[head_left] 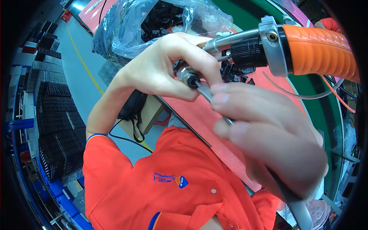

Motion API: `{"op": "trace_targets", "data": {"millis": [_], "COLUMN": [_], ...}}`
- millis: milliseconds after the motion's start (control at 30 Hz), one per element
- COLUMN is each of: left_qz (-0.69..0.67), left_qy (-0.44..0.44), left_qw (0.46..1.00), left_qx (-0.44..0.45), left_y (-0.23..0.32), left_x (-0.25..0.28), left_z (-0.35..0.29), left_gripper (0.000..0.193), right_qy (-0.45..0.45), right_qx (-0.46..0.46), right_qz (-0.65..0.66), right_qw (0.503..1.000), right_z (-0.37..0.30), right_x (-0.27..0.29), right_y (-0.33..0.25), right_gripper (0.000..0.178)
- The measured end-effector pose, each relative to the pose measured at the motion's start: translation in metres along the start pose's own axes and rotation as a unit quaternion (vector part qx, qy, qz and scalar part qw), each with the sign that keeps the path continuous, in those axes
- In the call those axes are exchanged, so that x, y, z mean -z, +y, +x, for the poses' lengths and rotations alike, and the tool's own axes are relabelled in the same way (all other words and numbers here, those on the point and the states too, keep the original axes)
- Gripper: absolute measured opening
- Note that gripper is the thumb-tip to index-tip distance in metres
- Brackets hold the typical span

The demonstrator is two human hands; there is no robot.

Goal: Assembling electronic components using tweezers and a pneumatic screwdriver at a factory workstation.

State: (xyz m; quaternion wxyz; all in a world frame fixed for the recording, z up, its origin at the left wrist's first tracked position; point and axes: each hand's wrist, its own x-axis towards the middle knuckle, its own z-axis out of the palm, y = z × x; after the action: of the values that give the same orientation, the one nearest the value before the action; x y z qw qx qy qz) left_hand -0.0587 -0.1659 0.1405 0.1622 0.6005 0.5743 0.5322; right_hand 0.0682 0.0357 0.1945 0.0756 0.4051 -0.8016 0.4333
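My left hand (165, 67) is closed around the front end of a pneumatic screwdriver, with thumb and fingers pinching its small metal chuck (188, 78). The tool has a silver shaft (234, 38), a black collar (249, 53) and an orange ribbed grip (320, 50) running off to the upper right. My right hand (268, 134), blurred and close to the camera, grips a thin grey metal rod (204, 91) whose tip meets the chuck. The rod's other end (299, 207) runs down past my palm. My orange shirt (161, 184) fills the lower part of the view.
A clear plastic bag (126, 30) of black parts lies at the top, with loose black parts (234, 73) on a pink mat (195, 115). A green conveyor belt (326, 111) runs along the right. Stacks of black trays (57, 111) stand on the left beside a grey floor with a yellow line.
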Motion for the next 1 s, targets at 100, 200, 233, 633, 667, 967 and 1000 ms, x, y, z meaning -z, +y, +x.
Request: {"op": "trace_targets", "data": {"millis": [100,200,233,633,667,967,1000], "left_qz": [0.013,-0.023,-0.023,0.032,0.030,0.028,0.031], "left_qy": [-0.004,-0.022,-0.022,0.032,0.029,0.015,0.014], "left_qw": [1.000,0.999,0.999,0.997,0.998,0.998,0.998], "left_qx": [0.001,0.004,0.005,-0.057,-0.054,-0.048,-0.047], "left_y": [0.001,0.000,-0.001,-0.003,-0.001,0.005,0.007], "left_x": [0.000,0.001,0.001,0.001,0.002,0.011,0.012], "left_z": [0.000,-0.001,-0.001,0.004,0.005,0.008,0.007], "left_gripper": [0.024,0.026,0.026,0.032,0.032,0.035,0.035], "right_qy": [0.049,0.099,0.116,0.273,0.271,0.185,0.152], "right_qx": [-0.014,-0.028,-0.033,-0.064,-0.028,-0.003,0.007], "right_qz": [0.016,0.035,0.041,0.049,0.054,0.044,0.031], "right_qw": [0.999,0.994,0.992,0.959,0.961,0.982,0.988], "right_z": [-0.015,-0.028,-0.031,-0.024,-0.023,-0.017,-0.015], "right_x": [0.001,0.001,0.001,-0.031,-0.030,-0.024,-0.019], "right_y": [-0.012,-0.021,-0.023,-0.015,-0.007,-0.006,-0.006], "right_gripper": [0.026,0.031,0.032,0.031,0.031,0.037,0.039]}}
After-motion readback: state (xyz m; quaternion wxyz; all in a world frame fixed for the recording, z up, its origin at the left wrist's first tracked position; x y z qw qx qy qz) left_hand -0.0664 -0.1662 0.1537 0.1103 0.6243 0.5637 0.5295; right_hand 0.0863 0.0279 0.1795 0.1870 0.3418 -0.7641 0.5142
